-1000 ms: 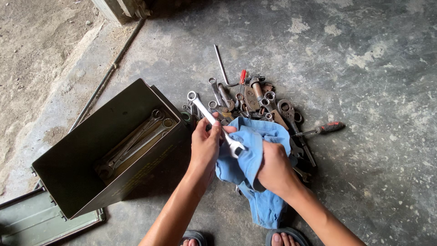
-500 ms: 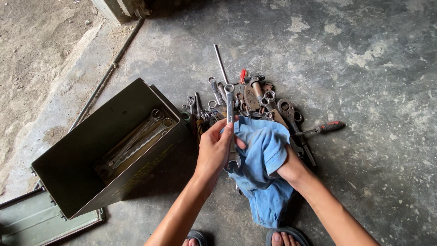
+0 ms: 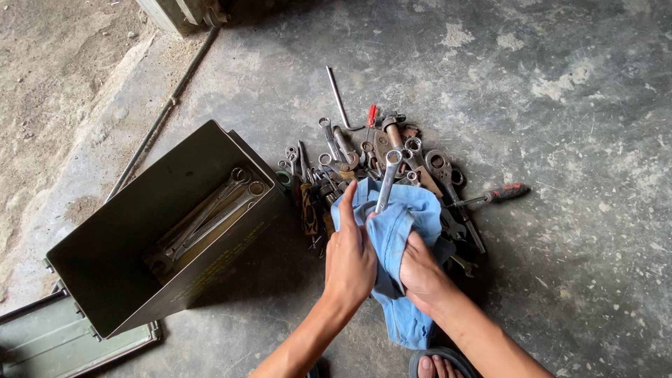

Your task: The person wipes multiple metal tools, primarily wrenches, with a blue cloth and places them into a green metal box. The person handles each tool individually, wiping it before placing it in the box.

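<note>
My left hand [image 3: 350,255] grips the lower end of a shiny combination wrench [image 3: 387,178], whose ring end points up and away over the tool pile. My right hand [image 3: 420,273] holds a light blue cloth [image 3: 399,231] wrapped against the wrench's lower part. The cloth hangs down toward my feet. Both hands are close together above the concrete floor, just in front of a heap of wrenches and tools [image 3: 378,150].
An open olive metal box [image 3: 140,238] lies tilted at left with several wrenches [image 3: 210,213] inside; its lid [image 3: 56,343] rests at bottom left. A red-handled screwdriver [image 3: 493,196] lies right of the pile. A thin rod [image 3: 164,112] runs along the floor. My sandalled foot [image 3: 437,364] is at the bottom edge.
The wrench has swung from pointing up-left to pointing up-right. My left hand moved right, and my right hand closed the cloth around the wrench's lower end.
</note>
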